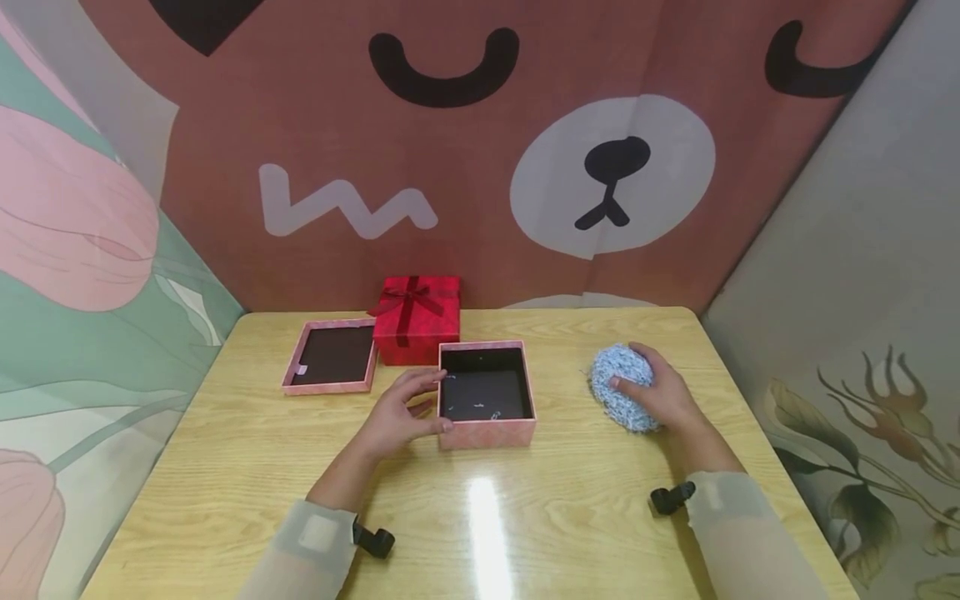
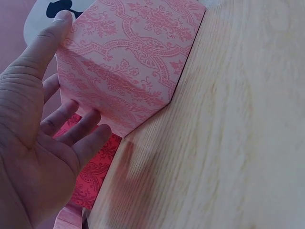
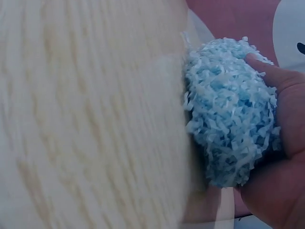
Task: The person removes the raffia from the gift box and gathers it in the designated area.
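A pink patterned box (image 1: 487, 434) with a dark inside stands lidless at the middle of the table, with a few pale shreds on its floor. My left hand (image 1: 405, 412) is at its left side. In the left wrist view the fingers (image 2: 88, 128) are spread, their tips at the outer wall, and the thumb reaches up to the rim. To the right, my right hand (image 1: 660, 392) grips a rounded clump of light blue shredded paper (image 1: 618, 404) on the table. The thumb lies over the clump; the other fingers are mostly hidden behind it.
A pink-edged box lid (image 1: 333, 358) lies inside up at the back left. Between it and the open box stands a red gift box (image 1: 427, 321) with a dark ribbon bow. The wooden table (image 1: 585, 517) meets a bear-print cloth (image 1: 465, 167) along its back edge.
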Action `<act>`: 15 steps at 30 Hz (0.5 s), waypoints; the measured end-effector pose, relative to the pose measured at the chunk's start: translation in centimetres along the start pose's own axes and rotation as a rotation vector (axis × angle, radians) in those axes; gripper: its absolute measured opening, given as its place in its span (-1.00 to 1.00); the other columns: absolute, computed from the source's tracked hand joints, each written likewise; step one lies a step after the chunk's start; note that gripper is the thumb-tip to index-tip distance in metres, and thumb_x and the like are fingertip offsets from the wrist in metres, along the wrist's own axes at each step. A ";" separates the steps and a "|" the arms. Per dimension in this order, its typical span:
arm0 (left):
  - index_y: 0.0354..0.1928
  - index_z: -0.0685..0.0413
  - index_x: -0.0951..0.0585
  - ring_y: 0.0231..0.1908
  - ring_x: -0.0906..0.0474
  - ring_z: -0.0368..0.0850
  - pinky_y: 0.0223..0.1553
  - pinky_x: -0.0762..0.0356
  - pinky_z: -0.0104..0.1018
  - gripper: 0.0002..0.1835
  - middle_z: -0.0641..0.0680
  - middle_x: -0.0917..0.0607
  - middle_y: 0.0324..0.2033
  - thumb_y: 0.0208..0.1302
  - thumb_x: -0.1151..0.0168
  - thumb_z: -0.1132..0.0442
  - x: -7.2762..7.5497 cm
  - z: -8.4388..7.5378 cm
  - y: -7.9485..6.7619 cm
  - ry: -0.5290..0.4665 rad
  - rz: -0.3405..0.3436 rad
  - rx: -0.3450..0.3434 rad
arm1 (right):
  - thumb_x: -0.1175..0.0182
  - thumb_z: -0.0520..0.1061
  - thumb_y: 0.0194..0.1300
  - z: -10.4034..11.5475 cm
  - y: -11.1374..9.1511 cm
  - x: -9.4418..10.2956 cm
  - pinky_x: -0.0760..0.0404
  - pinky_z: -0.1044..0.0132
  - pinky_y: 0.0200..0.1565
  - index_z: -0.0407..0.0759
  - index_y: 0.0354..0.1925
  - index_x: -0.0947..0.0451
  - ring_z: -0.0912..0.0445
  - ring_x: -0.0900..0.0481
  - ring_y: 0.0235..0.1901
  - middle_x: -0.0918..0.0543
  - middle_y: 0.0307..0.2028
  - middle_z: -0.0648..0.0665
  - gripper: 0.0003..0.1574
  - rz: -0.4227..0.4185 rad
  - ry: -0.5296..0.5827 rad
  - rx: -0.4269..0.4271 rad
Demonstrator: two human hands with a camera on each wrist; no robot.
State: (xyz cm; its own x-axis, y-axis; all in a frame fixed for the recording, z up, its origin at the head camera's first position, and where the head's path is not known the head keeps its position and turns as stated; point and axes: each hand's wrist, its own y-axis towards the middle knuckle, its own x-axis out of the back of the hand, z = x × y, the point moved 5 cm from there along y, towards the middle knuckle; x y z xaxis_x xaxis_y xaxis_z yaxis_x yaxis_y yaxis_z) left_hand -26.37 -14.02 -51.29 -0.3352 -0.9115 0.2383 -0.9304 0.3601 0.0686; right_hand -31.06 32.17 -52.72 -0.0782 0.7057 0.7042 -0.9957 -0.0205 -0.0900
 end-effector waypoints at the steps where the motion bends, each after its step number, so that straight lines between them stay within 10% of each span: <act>1: 0.40 -0.30 -0.54 0.33 -0.42 0.10 0.35 -0.46 0.06 -0.20 -0.05 -0.43 0.35 0.09 -0.64 0.20 0.0 0.0 0.0 -0.003 -0.001 -0.001 | -0.36 0.38 0.30 0.1 -0.1 0.1 -0.15 -0.45 0.41 -0.01 0.66 0.00 -0.45 -0.07 0.50 -0.15 0.55 -0.42 0.24 -0.004 0.004 0.006; 15: 0.46 -0.07 -0.49 0.35 -0.41 0.13 0.35 -0.45 0.07 -0.15 -0.03 -0.43 0.36 0.10 -0.63 0.20 0.0 0.1 -0.1 -0.012 0.008 -0.001 | -0.38 0.25 0.36 2.1 -1.0 0.9 -0.21 -0.31 0.45 -0.12 0.60 -0.13 -0.30 -0.17 0.51 -0.27 0.53 -0.30 0.10 -0.075 0.088 0.105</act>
State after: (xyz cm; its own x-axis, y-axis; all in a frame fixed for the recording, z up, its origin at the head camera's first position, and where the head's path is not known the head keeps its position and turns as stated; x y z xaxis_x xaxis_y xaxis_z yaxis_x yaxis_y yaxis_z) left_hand -26.31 -14.10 -51.41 -0.3439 -0.9111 0.2273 -0.9277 0.3671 0.0677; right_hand -30.21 31.36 -50.49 -0.0034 0.7670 0.6416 -0.9986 -0.0361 0.0379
